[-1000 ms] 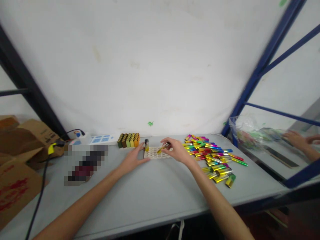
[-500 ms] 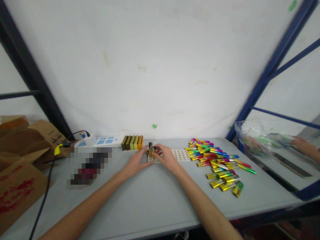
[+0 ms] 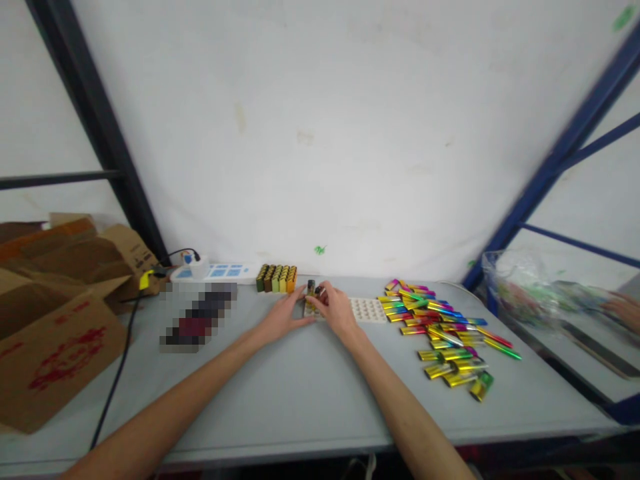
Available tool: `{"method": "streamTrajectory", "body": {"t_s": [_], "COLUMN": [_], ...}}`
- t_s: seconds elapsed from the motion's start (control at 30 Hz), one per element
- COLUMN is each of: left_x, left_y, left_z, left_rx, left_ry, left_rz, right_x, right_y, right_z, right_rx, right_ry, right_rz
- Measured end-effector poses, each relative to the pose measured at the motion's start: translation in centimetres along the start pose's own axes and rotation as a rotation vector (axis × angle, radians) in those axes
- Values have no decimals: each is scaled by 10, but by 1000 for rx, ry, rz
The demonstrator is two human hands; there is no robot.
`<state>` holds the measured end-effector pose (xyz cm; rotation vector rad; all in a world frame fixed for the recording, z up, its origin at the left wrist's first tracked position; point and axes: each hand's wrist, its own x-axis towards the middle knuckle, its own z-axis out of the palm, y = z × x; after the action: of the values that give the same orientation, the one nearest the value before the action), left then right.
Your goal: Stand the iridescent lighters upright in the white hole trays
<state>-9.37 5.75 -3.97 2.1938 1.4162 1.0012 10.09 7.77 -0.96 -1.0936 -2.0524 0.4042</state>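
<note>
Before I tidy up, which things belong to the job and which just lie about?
Job, likely: white rectangular gridded tray; small dark-topped cylinder; shiny multicoloured tubes; block of gold-topped cylinders.
Lying about, apparently: brown cardboard box; white plastic power strip.

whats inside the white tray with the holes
One dark-topped piece stands upright at the left end of the tray; the right hand holds a second piece beside it. Openings show at the right end. Whatever sits beneath that hand is covered.

looks like a workshop: the worktop (image 3: 320, 393) bears a tray (image 3: 369, 310), shiny casings (image 3: 447, 337) lie toward its right edge, cartons (image 3: 65, 363) crowd the left.
</note>
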Motion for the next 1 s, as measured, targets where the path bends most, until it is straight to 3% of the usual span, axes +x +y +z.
{"method": "streamTrajectory", "body": {"t_s": [0.27,0.43,0.77,1.0], "left_x": [1,2,4,6], "left_y": [1,4,-1,-1], "left_z": [-1,-2,-1,-2], "left_rx": [8,-19,-10,0], "left_ry": [23,0,15,18], "left_rz": [-30,19,-45,-42], "right_x": [12,13,13,12], "right_y": [-10,-12,-39,-41], "right_z": [7,15,-1,7], "right_rx": [-110,-123,-374,-359], "right_ry": [-39,-8,-138,-167], "right_rz": [156,239,298,314]}}
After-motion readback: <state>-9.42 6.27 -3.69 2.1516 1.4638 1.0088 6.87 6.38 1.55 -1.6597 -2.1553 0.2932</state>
